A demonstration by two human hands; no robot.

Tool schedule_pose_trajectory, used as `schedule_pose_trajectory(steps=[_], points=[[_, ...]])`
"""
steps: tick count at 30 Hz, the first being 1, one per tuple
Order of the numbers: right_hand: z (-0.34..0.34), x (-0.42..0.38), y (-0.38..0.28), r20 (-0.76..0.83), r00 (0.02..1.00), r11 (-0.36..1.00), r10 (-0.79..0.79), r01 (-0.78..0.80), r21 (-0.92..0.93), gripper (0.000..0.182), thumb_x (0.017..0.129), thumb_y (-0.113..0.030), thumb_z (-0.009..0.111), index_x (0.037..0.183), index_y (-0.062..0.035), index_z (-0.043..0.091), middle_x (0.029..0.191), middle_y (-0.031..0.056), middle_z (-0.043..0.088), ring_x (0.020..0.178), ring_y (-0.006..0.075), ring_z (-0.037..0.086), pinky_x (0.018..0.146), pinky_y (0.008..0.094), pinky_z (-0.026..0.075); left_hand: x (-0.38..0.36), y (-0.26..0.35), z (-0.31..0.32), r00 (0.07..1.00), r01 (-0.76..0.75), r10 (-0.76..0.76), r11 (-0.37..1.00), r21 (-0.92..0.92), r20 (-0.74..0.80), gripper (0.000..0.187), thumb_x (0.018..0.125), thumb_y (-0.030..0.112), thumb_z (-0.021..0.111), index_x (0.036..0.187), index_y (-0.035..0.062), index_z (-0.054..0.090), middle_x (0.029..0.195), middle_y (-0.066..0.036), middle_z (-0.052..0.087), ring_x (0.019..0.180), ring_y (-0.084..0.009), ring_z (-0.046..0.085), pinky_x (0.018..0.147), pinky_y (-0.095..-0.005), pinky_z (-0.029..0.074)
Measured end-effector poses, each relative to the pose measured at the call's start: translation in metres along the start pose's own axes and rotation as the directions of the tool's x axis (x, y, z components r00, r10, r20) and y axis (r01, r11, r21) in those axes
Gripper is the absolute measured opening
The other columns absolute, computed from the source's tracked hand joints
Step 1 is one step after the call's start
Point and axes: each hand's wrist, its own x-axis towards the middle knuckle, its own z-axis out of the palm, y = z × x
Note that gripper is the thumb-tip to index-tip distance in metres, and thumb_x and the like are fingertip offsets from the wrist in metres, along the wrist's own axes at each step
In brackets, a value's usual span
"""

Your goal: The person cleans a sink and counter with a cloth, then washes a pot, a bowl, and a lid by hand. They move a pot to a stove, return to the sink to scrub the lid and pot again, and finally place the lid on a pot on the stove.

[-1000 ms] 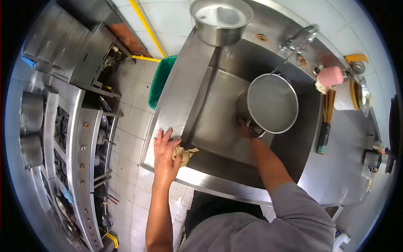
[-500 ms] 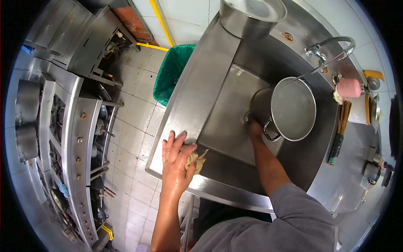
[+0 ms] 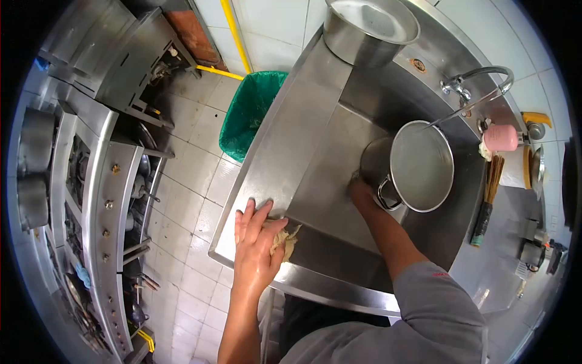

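- The person's left hand [image 3: 256, 246] was resting on the front corner of the wide stainless-steel sink [image 3: 330, 176]; I think this gave support to the leaning body.
- Its fingers lay stretched on the metal, while the thumb side held a crumpled beige cloth [image 3: 290, 244] at the basin's edge.
- The right hand [image 3: 362, 193] was reaching down into the basin, beside the lower wall of the tall grey metal pot [image 3: 377, 159]. Its fingers were partly hidden, so I could not tell if they grasped something.
- This pot stood in the basin below the curved chrome tap [image 3: 479, 71], probably so that the thin stream of water would fall inside. Its water [image 3: 422, 167] looked cloudy.
- Compared with half a second earlier, both hands, the cloth and the pot had kept nearly the same places; mainly the view had shifted a little.
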Motion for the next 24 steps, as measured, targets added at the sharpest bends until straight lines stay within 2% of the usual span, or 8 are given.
schedule_pose_trajectory(steps=[4,9,12,16,18,21,22,24], points=[[-0.08,-0.072,0.023,-0.047,0.997,0.782,0.064,-0.021,0.623,0.023,0.087,-0.017,0.058,0.1,-0.003,0.071,0.113,0.0184,0.067,0.102,0.0354,0.066,0.085,0.0455,0.054,0.0,0.001,0.001,1.0,0.006,-0.006,1.0,0.017,0.008,0.041,0.07,-0.003,0.068,0.108,0.0102,0.062,0.139,-0.014,0.05,0.14,-0.0409,0.034,0.115,-0.0573,0.021],[0.041,0.026,0.004,-0.472,0.881,0.907,-0.018,0.213,0.363,0.03,0.092,-0.018,0.05,0.105,-0.0009,0.071,0.113,0.0215,0.067,0.106,0.038,0.063,0.094,0.0468,0.048,-0.001,0.0,0.001,1.0,0.016,-0.016,1.0,-0.01,0.0,0.041,0.07,-0.003,0.069,0.108,0.0103,0.063,0.139,-0.014,0.05,0.14,-0.0401,0.034,0.116,-0.0569,0.02],[-0.076,-0.056,0.031,-0.178,0.983,0.841,-0.044,0.133,0.525,0.022,0.084,-0.012,0.054,0.088,-0.0021,0.073,0.105,0.0199,0.069,0.095,0.0379,0.068,0.082,0.0473,0.054,-0.001,0.0,0.001,1.0,0.02,-0.021,1.0,-0.012,-0.002,0.041,0.07,-0.003,0.069,0.107,0.0107,0.063,0.139,-0.014,0.05,0.14,-0.0395,0.034,0.116,-0.0564,0.02],[-0.001,0.012,0.003,-0.069,0.997,0.906,-0.032,0.058,0.419,0.031,0.091,-0.014,0.049,0.11,0.0004,0.07,0.121,0.0197,0.064,0.107,0.0356,0.063,0.094,0.0457,0.048,-0.003,0.001,-0.001,0.999,0.035,-0.035,0.999,-0.017,0.005,0.041,0.07,-0.003,0.069,0.108,0.0111,0.063,0.139,-0.013,0.051,0.14,-0.0389,0.035,0.116,-0.056,0.02],[-0.043,-0.038,0.014,-0.155,0.964,0.974,-0.216,0.2,-0.111,0.03,0.091,-0.014,0.051,0.11,-0.0022,0.07,0.121,0.0171,0.065,0.11,0.0345,0.062,0.092,0.0447,0.049,-0.002,0.001,0.0,1.0,0.027,-0.027,1.0,0.009,-0.002,0.042,0.069,-0.003,0.069,0.109,0.0109,0.064,0.138,-0.012,0.051,0.14,-0.0385,0.035,0.116,-0.0556,0.02],[-0.051,-0.07,0.015,-0.52,0.848,0.952,-0.104,-0.066,-0.297,0.022,0.087,-0.013,0.054,0.092,-0.0033,0.072,0.099,0.0165,0.07,0.091,0.0339,0.068,0.079,0.0465,0.054,-0.001,0.002,-0.001,1.0,0.029,-0.029,1.0,0.002,-0.004,0.041,0.069,-0.003,0.069,0.108,0.0101,0.064,0.138,-0.012,0.051,0.14,-0.0385,0.035,0.117,-0.0557,0.02],[-0.044,-0.079,0.014,-0.523,0.847,0.952,-0.091,-0.079,-0.294,0.022,0.087,-0.013,0.054,0.092,-0.0033,0.072,0.099,0.0165,0.07,0.091,0.0339,0.068,0.079,0.0465,0.054,-0.001,0.002,0.0,1.0,0.015,-0.015,1.0,-0.002,-0.005,0.041,0.069,-0.003,0.069,0.108,0.0101,0.064,0.138,-0.012,0.051,0.14,-0.0385,0.035,0.117,-0.0557,0.02],[-0.034,-0.089,0.016,-0.667,0.743,0.936,0.052,0.197,0.292,0.022,0.086,-0.016,0.057,0.099,-0.0035,0.07,0.1,0.0171,0.068,0.089,0.0348,0.067,0.08,0.045,0.054,-0.001,0.0,0.002,1.0,0.008,-0.008,1.0,0.005,-0.024,0.039,0.07,-0.003,0.067,0.107,0.0089,0.063,0.137,-0.012,0.052,0.139,-0.0389,0.036,0.116,-0.056,0.02]])
